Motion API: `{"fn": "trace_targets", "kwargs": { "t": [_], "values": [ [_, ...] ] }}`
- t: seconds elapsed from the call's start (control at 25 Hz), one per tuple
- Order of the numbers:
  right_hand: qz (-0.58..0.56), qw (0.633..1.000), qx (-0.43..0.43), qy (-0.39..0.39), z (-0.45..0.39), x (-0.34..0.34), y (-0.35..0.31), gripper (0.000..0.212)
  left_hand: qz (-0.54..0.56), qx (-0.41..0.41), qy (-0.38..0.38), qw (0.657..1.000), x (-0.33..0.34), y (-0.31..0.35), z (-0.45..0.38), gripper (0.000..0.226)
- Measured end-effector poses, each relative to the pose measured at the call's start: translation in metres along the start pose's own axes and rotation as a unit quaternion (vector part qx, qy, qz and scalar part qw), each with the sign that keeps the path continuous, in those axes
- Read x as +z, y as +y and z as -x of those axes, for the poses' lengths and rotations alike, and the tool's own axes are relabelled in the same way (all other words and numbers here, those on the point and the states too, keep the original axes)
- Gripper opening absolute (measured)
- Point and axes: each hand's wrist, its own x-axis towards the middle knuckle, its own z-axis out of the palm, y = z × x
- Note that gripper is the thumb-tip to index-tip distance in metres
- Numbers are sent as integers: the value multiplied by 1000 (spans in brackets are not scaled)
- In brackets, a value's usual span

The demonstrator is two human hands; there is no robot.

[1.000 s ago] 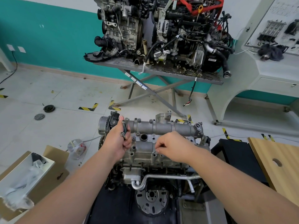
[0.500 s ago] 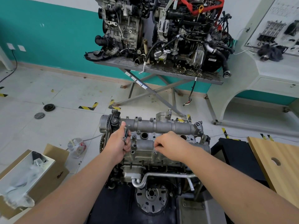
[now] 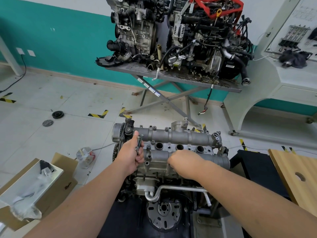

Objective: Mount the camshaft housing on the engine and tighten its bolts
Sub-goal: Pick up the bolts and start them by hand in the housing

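The left hand [image 3: 133, 156] grips a few dark steel bolts [image 3: 138, 145] beside the grey cast-aluminium camshaft housing [image 3: 171, 146], which sits on the engine [image 3: 154, 182]. The right hand [image 3: 180, 163] rests curled on the housing's near edge, fingertips hidden; what it pinches I cannot tell.

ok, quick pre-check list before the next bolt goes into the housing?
1. Camshaft housing seated on engine: ok, looks flush from above.
2. Spare bolts in hand: ok, left hand grips a few.
3. Right hand on a near-edge hole: ok; fingertips hidden, so bolt there cannot tell.
4. Open holes left: ok, several empty bosses beside the left hand.
5. Wrench within reach: cannot tell, none seen.
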Motion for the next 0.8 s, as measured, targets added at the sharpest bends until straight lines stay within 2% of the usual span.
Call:
{"fn": "trace_targets", "kwargs": {
  "t": [0.16,0.28,0.4,0.44,0.52,0.56,0.64,0.72,0.8],
  "values": [
    [26,998,50,17,-4,1,-2,25,2,-1,-1,1000,-1,0,-1,55],
    [22,994,102,17,-5,5,-8,50,1,-5,-4,1000,-1,0,-1,55],
    [1,995,93,40,-5,7,-6,55,-2,-8,-7,1000,-1,1,-3,55],
    [-20,996,73,43,-4,7,-3,47,-4,-10,-7,1000,-1,1,-3,55],
    [-37,998,26,35,-2,5,1,19,-7,-13,-8,1000,-2,0,-5,55],
    [-27,999,23,31,-2,5,1,13,-8,-13,-9,1000,-2,0,-5,55],
    [2,998,52,37,-3,7,-4,21,-6,-12,-10,1000,-3,-1,-6,55],
    [10,995,95,34,-5,8,-10,44,-4,-11,-9,1000,-3,-2,-5,55],
    [-2,992,122,42,-6,8,-13,57,-3,-8,-8,1000,-3,-1,-6,55]
  ]
}}
